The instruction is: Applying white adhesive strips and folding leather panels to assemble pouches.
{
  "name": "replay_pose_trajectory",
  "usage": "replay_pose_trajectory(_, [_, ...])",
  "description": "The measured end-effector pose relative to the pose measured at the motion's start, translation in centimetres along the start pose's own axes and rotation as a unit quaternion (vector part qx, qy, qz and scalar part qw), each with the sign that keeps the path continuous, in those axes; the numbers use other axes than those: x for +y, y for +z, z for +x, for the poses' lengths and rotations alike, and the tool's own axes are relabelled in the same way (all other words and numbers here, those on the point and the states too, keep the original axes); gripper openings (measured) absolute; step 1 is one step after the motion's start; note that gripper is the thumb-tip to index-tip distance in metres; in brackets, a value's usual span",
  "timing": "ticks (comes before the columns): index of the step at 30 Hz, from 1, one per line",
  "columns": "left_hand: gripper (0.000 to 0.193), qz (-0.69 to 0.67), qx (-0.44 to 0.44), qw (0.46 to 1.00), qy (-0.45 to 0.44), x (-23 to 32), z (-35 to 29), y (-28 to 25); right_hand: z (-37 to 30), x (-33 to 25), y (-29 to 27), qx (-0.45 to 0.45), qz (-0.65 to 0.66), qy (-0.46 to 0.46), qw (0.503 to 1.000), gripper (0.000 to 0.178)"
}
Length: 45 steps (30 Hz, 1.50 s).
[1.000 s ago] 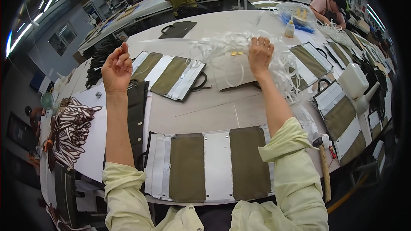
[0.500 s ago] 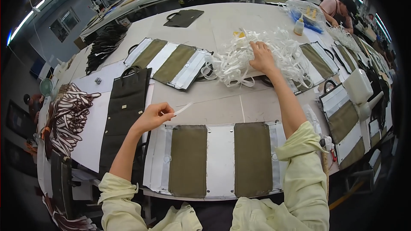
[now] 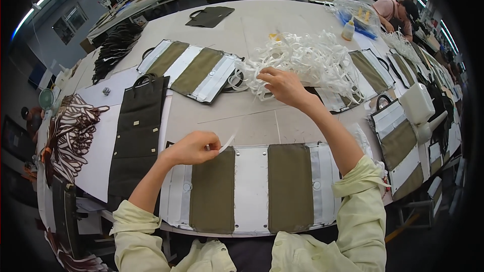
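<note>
I read the white ribbons [image 3: 307,60] as smooth and faintly glossy on my feed; the flat bag panel [image 3: 251,189] pairs matt olive cloth [image 3: 290,189] with smooth white sheeting [image 3: 251,206]; the jug [image 3: 416,103] looks plastic, the pale surface [image 3: 239,128] matt.

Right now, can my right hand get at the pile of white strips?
Very likely yes: your right hand is at the near edge of the pile of white strips, and nothing seems to block it. Your left hand, pinching a single strip, is well out of the way.
</note>
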<state>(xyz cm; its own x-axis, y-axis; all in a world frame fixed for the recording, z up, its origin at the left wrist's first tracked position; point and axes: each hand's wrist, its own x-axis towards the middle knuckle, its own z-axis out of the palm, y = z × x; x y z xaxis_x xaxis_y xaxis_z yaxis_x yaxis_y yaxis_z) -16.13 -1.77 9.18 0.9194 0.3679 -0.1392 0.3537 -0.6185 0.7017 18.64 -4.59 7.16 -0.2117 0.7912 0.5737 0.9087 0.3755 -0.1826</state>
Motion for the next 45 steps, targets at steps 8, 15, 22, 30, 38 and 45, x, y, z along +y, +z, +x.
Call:
replay_pose_trajectory(8, [0.012, -0.059, -0.038, 0.995, 0.064, 3.6, 0.3, 2.3, 0.9, 2.2, -0.7, -0.123, 0.190, 0.164, 0.960, 0.021])
replay_pose_trajectory(15, [0.014, 0.017, -0.082, 0.989, 0.125, 5.5, 4.0, 5.8, -0.1, 4.5, -1.2, -0.175, 0.176, 0.131, 0.960, 0.034])
replay_pose_trajectory(22, [0.012, -0.029, -0.123, 0.976, 0.175, 7.5, 3.8, 6.7, 0.8, 7.0, 0.2, 0.043, 0.402, 0.412, 0.816, 0.027])
replay_pose_trajectory(30, [0.004, -0.572, 0.019, 0.729, 0.376, 6.5, -4.9, 0.1, 0.7, 9.0, 3.5, 0.156, 0.460, 0.488, 0.725, 0.032])
replay_pose_trajectory(38, [0.009, -0.571, 0.172, 0.797, 0.096, 6.8, -9.3, 0.0, 1.7, -3.0, -1.7, 0.215, -0.061, 0.131, 0.966, 0.024])
replay_pose_trajectory(45, [0.015, -0.564, 0.136, 0.814, 0.023, 9.1, -8.1, 1.7, -1.3, -19.4, -6.6, -0.185, 0.579, 0.084, 0.790, 0.038])
